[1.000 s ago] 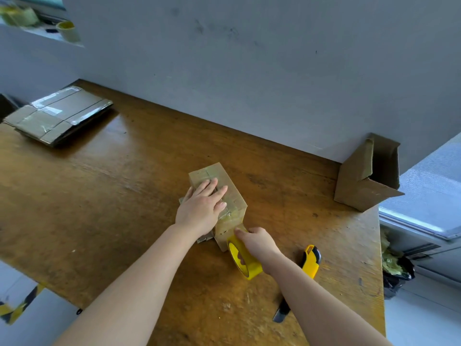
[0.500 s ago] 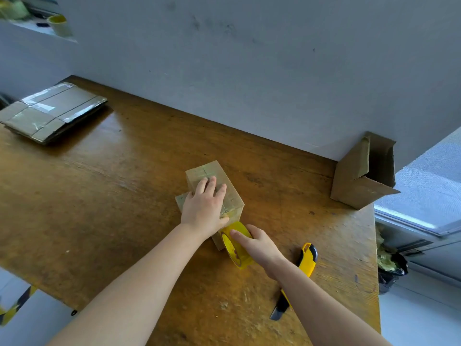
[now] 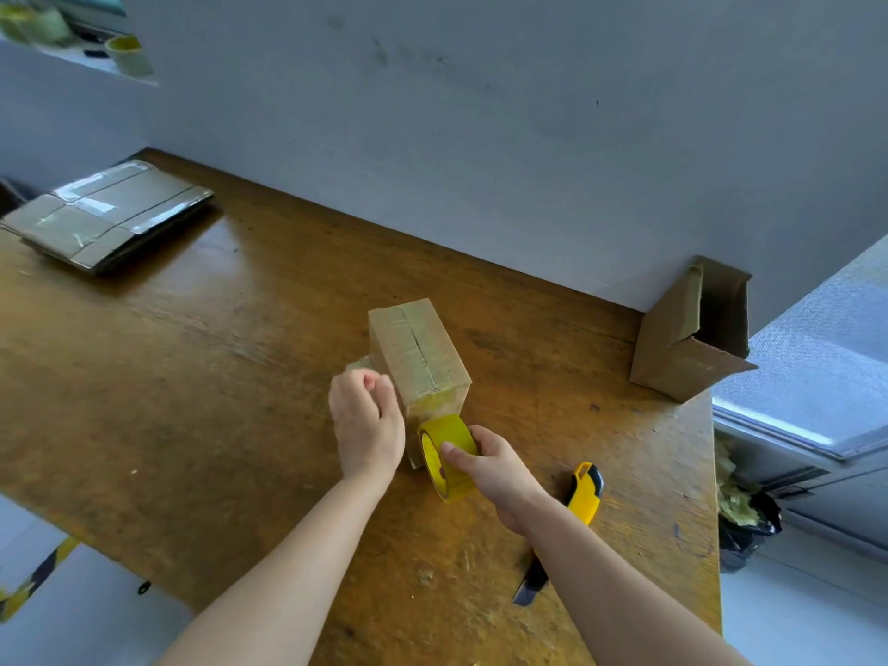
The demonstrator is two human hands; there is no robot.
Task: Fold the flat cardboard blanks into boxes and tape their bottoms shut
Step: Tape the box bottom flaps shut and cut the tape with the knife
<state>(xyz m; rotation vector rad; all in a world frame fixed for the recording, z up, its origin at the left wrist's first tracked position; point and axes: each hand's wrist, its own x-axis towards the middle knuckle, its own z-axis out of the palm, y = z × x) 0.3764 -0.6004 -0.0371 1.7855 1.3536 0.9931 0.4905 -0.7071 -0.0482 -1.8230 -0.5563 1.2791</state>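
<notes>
- A small box (image 3: 418,358) of brown cardboard stands at the centre of the frame on a worn, scratched wooden desk (image 3: 216,377). Glossy clear tape runs along the seam of its upturned face.
- The left hand (image 3: 367,425) is just beside the box's left side, its fingers (image 3: 370,379) curled narrowly toward the palm with nothing visible in them.
- The right hand (image 3: 495,466) grips a round yellow tape roll (image 3: 447,461), held against the box's near end.
- A yellow-and-black utility knife (image 3: 584,492) lies on the desk at lower right, partly under the right forearm.
- A stack of flat cardboard blanks (image 3: 105,213) with shiny tape strips lies at the upper left.
- An open cardboard box (image 3: 687,338) stands on its side at the right, against the grey wall (image 3: 480,137).
</notes>
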